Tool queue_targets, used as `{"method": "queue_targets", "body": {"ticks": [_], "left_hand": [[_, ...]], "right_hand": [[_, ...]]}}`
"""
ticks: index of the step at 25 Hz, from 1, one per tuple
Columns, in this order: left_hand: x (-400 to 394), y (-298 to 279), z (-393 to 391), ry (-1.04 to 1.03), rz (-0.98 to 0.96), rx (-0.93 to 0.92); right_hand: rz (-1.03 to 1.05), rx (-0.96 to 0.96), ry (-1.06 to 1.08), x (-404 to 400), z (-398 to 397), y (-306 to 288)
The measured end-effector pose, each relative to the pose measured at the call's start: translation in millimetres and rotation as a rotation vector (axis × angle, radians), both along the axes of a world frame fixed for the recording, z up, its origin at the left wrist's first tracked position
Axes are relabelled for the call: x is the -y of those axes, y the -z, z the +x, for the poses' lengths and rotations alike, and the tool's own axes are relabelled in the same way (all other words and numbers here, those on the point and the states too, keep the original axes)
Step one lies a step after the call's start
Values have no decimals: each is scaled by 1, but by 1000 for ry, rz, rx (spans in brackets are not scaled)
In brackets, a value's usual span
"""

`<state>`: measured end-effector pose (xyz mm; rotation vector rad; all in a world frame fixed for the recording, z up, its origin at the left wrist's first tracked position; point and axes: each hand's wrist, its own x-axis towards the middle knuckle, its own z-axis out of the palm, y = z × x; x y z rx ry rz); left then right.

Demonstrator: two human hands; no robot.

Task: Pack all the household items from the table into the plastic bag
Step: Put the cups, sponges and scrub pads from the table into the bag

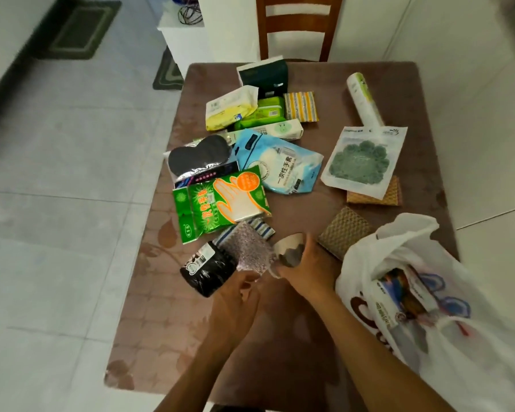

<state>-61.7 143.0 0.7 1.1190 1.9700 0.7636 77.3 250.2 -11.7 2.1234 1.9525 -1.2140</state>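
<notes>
A white plastic bag [446,292] lies open at the table's near right with a boxed item [399,298] inside. My right hand [304,269] grips a small crumpled silvery packet [289,251] just left of the bag. My left hand [235,301] holds the near edge of a grey speckled scouring pad [250,248], beside a black roll [205,270]. Behind them lie a green glove packet [220,200], a blue glove packet [280,162], a black eye mask pack [199,156], wipes and tissue packs [232,107].
On the brown table [280,352] also lie two woven tan cloths [344,230], a white pouch with a green pad [363,159], a white roll [364,98], a striped sponge pack [301,106] and a dark box [265,75]. A wooden chair [298,25] stands at the far edge.
</notes>
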Motion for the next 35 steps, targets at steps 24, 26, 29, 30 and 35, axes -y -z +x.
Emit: {"method": "queue_targets", "body": {"ticks": [24,26,29,30,35], "left_hand": [[-22,-30,93,137,20,19],[-19,-24,74,51,-1,7],[-19,-7,20,-103,17,-297],[-22,0,-3,-93,-36,-469],[-39,33,-81,74,-438,-480]], "right_hand": [[180,-162,631,42,173,-34],[278,-145,564,40,167,-38],[473,-107,343,41,138,-52],[546,-112,273,45,125,-57],[522,-149,50,75,66,-66]]}}
